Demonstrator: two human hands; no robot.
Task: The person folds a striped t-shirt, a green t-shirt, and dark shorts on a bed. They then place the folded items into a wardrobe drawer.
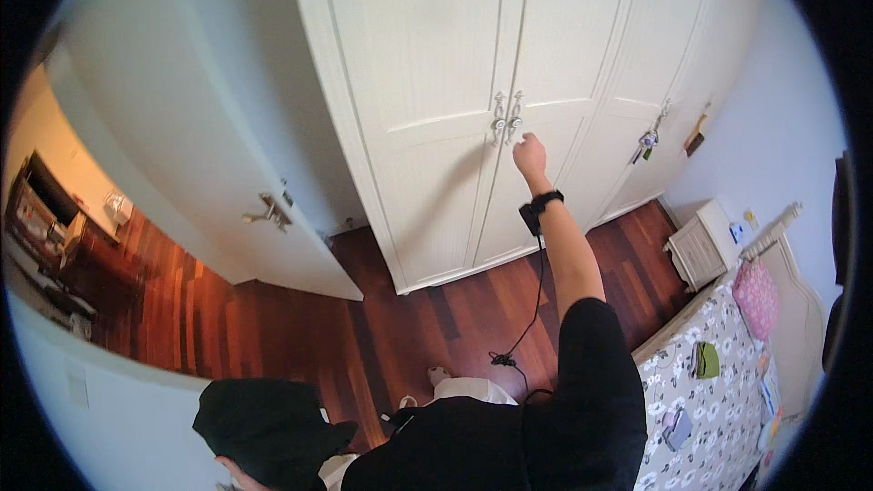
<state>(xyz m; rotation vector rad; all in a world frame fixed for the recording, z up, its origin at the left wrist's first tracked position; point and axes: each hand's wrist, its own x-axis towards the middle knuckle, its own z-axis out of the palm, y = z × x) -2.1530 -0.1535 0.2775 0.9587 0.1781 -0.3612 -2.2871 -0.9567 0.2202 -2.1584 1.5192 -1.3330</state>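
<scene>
My right arm stretches out to a tall white wardrobe [423,205]. At its pair of ornate door handles [515,120], my right hand [530,160] is closed, just beside the lower end of the right one. Whether the fingers touch that handle cannot be made out. A black strap [544,207] with a small box circles the right wrist, and a thin cable hangs from it. At the lower left edge, a bit of my left hand [235,473] shows next to black cloth [264,427]. That cloth and the picture's edge hide its fingers.
An open white door [182,127] stands at left, with another room beyond. Keys [647,140] hang on a wardrobe door farther right. A white nightstand [702,250] and a bed with floral bedding [705,418] line the right side. The floor [409,336] is dark reddish wood.
</scene>
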